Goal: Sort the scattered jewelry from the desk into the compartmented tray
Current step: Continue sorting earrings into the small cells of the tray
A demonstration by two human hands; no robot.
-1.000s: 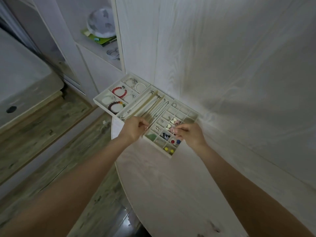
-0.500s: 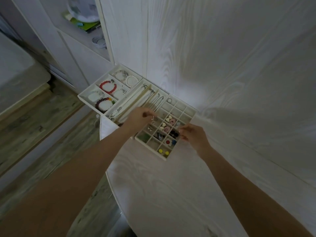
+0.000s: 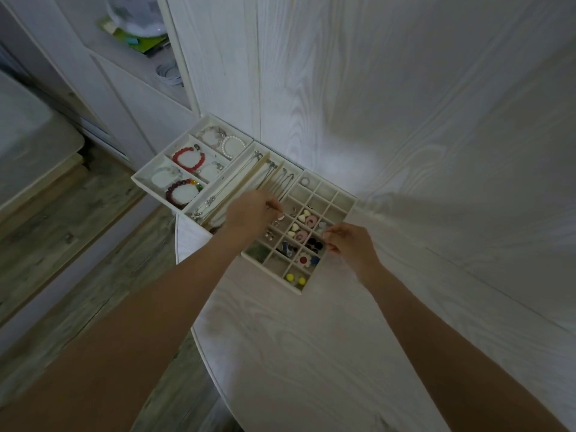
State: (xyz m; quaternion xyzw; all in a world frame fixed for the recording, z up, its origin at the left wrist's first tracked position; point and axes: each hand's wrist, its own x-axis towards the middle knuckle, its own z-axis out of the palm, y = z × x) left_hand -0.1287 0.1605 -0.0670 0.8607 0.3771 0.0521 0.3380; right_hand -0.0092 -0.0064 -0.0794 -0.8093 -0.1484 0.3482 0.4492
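Two bare forearms run up from the bottom corners of the frame, with no sleeve on either one as far as the frame edge. The left hand and the right hand wear no glove, ring, watch or bracelet. The right hand's fingernails look pale and glossy.

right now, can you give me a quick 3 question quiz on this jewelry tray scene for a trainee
1. True or false: the red bead bracelet lies in the small-grid section of the tray.
2. Which pair sits in the grid cell nearest the person? A) yellow balls B) white hearts C) black studs
3. Fill in: the left hand is over the tray's ____ edge of the grid.

Key: 1 false, it lies in a large compartment; 2 A; 3 left.
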